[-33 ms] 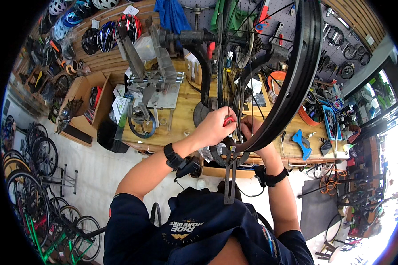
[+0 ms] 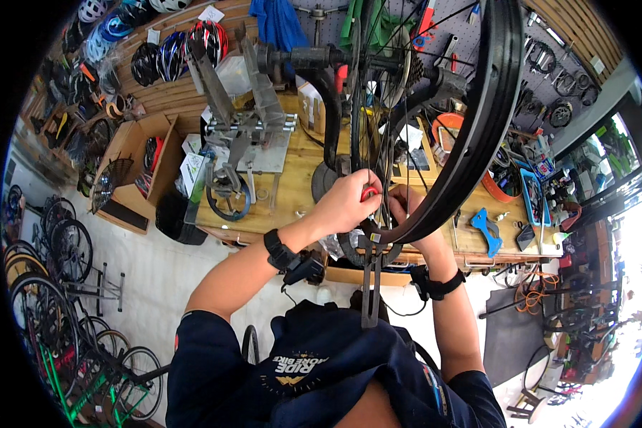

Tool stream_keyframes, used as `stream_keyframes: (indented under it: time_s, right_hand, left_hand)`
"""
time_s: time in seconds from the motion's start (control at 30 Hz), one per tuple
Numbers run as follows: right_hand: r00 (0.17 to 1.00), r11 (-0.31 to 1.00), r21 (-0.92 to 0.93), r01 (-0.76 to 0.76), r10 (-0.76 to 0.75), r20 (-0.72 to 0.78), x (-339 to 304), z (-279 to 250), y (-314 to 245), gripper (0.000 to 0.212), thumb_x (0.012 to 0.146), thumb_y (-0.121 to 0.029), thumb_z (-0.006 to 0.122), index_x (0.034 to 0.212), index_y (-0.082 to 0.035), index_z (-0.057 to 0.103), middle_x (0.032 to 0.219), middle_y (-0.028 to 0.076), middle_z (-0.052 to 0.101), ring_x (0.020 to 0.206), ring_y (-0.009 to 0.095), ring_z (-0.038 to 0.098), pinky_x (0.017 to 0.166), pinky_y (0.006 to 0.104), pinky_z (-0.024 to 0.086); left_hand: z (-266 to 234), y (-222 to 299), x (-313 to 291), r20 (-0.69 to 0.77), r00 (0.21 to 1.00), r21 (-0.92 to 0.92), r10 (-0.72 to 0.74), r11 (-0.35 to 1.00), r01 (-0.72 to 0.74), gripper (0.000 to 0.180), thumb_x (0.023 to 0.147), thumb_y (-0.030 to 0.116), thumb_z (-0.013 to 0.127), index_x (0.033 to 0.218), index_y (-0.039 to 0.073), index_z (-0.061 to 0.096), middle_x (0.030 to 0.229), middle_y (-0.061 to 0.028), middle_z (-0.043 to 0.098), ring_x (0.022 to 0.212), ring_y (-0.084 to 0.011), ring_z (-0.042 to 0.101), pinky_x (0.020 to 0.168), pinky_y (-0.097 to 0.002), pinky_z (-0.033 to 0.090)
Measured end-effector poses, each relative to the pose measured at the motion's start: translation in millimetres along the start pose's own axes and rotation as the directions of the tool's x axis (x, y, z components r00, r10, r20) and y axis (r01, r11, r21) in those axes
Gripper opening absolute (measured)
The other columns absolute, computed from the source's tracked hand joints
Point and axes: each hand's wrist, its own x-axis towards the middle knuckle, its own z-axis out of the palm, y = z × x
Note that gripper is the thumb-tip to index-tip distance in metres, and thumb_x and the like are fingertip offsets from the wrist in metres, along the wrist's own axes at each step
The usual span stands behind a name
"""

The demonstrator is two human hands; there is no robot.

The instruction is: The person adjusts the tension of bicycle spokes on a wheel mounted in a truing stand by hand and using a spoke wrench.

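A bicycle wheel with a black rim (image 2: 493, 107) stands upright in a dark metal truing stand (image 2: 328, 118) in front of me. My left hand (image 2: 344, 205) is closed on a small red spoke wrench (image 2: 369, 193) beside the spokes, low on the wheel near the rim. Across the spokes, my right hand (image 2: 405, 204) has its fingers curled in close to them. The rim covers part of that hand, and what its fingertips grip is hidden. Below both hands, a slotted metal bar (image 2: 370, 289) of the stand points toward me.
The wooden workbench (image 2: 299, 153) carries a metal fixture (image 2: 253, 146) at left. A blue tool (image 2: 486, 233), an orange bowl (image 2: 503, 187) and a blue tray (image 2: 533, 196) lie at right. An open cardboard box (image 2: 127, 207) stands left, with bicycles (image 2: 71, 242) beyond. Tools hang on the pegboard behind.
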Motion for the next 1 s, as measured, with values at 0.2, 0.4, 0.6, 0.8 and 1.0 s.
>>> stream_keyframes:
  time_s: [0.2, 0.4, 0.6, 0.8, 1.0]
  right_hand:
    - [0.994, 0.993, 0.101, 0.068, -0.058, -0.095, 0, 2, -3, 0.015, 0.092, -0.011, 0.062, 0.092, 0.004, 0.061, 0.07, 0.01, 0.06, 0.062, 0.013, 0.053, 0.06, 0.0298, 0.045]
    - [0.999, 0.995, 0.091, -0.037, 0.033, 0.043, 2, -4, -20, 0.018, 0.095, -0.014, 0.061, 0.094, 0.004, 0.061, 0.068, 0.002, 0.056, 0.064, 0.006, 0.048, 0.057, 0.0244, 0.041]
    - [0.999, 0.999, 0.046, -0.019, 0.017, 0.048, 3, 1, -5, 0.016, 0.096, -0.011, 0.059, 0.096, 0.005, 0.06, 0.069, 0.001, 0.056, 0.062, 0.005, 0.047, 0.055, 0.0235, 0.04]
    - [0.998, 0.997, 0.075, -0.025, 0.021, 0.051, 2, -2, -9, 0.013, 0.093, -0.008, 0.058, 0.099, 0.004, 0.059, 0.071, 0.002, 0.056, 0.064, 0.007, 0.048, 0.058, 0.0244, 0.042]
    - [0.989, 0.995, 0.102, -0.011, -0.004, 0.149, 3, -11, -23, 0.044, 0.085, -0.003, 0.061, 0.128, 0.003, 0.049, 0.093, 0.008, 0.065, 0.083, 0.014, 0.06, 0.075, 0.028, 0.049]
  left_hand:
    - [-1, -6, 9, -0.015, 1.0, 0.167, 0.012, 0.986, -0.009, 0.02, 0.081, 0.014, 0.065, 0.092, -0.003, 0.061, 0.083, -0.0198, 0.065, 0.076, -0.0326, 0.065, 0.07, -0.0389, 0.05]
    - [-21, 7, 21, 0.212, 0.949, 0.228, -0.232, 0.956, 0.182, 0.02, 0.078, 0.017, 0.066, 0.085, -0.002, 0.066, 0.069, -0.013, 0.067, 0.063, -0.0236, 0.067, 0.06, -0.0362, 0.051]
    - [-17, -31, 42, 0.252, 0.957, 0.244, -0.142, 0.966, 0.079, 0.014, 0.077, 0.013, 0.067, 0.081, 0.0, 0.068, 0.067, -0.01, 0.067, 0.055, -0.0167, 0.064, 0.055, -0.0302, 0.05]
    - [-33, 20, 26, 0.46, 0.864, -0.083, -0.204, 0.959, 0.271, 0.013, 0.081, 0.012, 0.067, 0.085, -0.001, 0.066, 0.073, -0.006, 0.067, 0.059, -0.0104, 0.062, 0.054, -0.0237, 0.046]
    - [-36, 64, 13, 0.522, 0.844, -0.442, -0.123, 0.807, 0.391, 0.017, 0.087, 0.017, 0.066, 0.094, 0.001, 0.065, 0.079, -0.0014, 0.066, 0.056, -0.0037, 0.053, 0.053, -0.0181, 0.042]
